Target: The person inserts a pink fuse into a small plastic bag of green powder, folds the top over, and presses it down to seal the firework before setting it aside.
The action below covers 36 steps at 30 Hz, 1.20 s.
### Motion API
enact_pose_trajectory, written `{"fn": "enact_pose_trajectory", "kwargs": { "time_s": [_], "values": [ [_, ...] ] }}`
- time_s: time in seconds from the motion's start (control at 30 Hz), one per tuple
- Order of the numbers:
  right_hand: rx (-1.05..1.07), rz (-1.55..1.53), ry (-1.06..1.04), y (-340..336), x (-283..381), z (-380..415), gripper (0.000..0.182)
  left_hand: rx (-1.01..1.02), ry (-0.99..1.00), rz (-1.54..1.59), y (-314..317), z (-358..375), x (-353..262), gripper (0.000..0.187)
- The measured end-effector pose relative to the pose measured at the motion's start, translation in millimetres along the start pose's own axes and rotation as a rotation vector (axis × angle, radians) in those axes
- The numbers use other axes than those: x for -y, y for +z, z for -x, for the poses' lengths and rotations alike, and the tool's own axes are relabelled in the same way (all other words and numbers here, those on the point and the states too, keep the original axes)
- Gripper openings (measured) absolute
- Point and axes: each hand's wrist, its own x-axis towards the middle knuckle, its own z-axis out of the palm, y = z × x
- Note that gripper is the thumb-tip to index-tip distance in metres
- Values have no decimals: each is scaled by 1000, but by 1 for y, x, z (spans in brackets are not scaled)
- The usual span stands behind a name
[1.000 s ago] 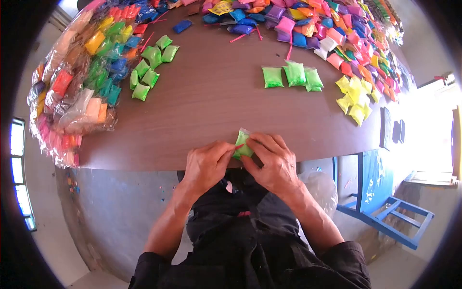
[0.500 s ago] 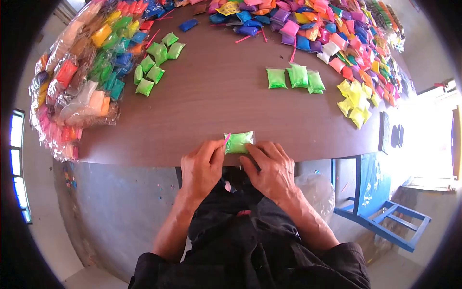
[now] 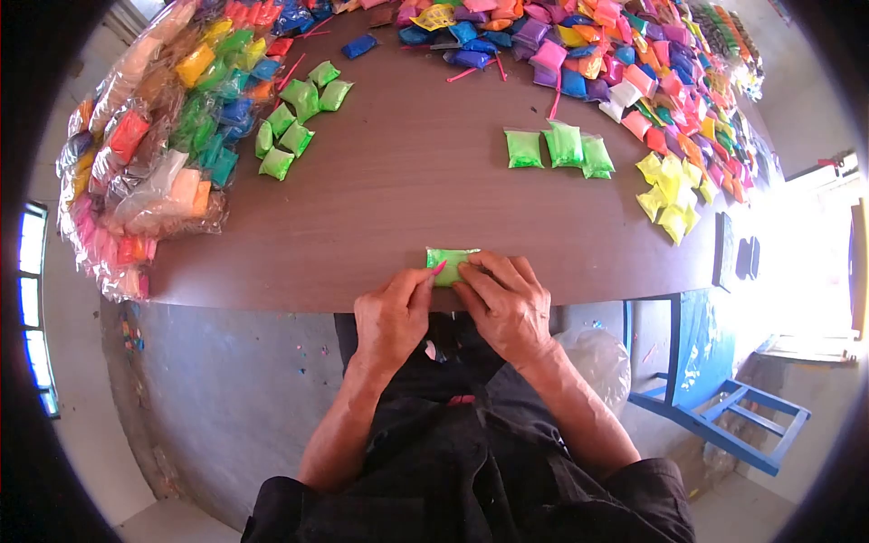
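The left hand (image 3: pixel 391 321) pinches a pink stick (image 3: pixel 439 268) over a green packet (image 3: pixel 455 257); the right hand (image 3: pixel 511 312) grasps the packet's three-o'clock end. Yellow packets (image 3: pixel 670 185) lie between two and three o'clock.

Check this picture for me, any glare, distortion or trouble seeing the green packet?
Head view: the bright area at far right is blown out, the clear bags at left show glints, black corners and a curved left wall suggest a wide-angle lens; the green packet is recognisable, though the right hand partly covers it.
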Motion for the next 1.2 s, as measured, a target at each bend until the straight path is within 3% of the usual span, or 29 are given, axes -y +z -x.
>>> {"fn": "enact_pose_trajectory", "kwargs": {
  "time_s": [0.17, 0.3, 0.43, 0.53, 0.67, 0.8, 0.9, 0.93, 1.07, 1.2],
  "values": [
    [-21, -6, 1, 3, -1, 3, 26, -30, -63, -119, -19, -5, 3, 5],
    [-54, -11, -38, 7, -7, 4, 22, 42, 159, -75, -6, -2, -32, 9],
    [-32, -21, 11, 3, -2, 4, 25, 47, 184, -235, -4, -1, -20, 16],
    [-26, -13, 15, 3, -1, 5, 27, 40, 49, -345, -18, -4, 3, 10],
    [-61, -23, -18, 8, -6, 5, 23, 72, 181, -239, -19, -2, -24, 12],
    [-55, -29, -11, 5, -6, 4, 22, 93, 174, -199, -5, -1, -25, 13],
    [-62, -24, -8, 5, -4, 3, 22, 133, 93, -409, -14, -2, 5, 13],
    [-64, -22, -5, 6, -3, 4, 21, 45, 57, -336, -18, -5, 5, 11],
    [-62, -25, -11, 8, -6, 5, 21, 53, 199, -219, -15, 0, -19, 10],
    [-64, -19, 2, 6, -5, 4, 21, 54, 128, -139, -4, -2, -11, 16]
  ]
}}
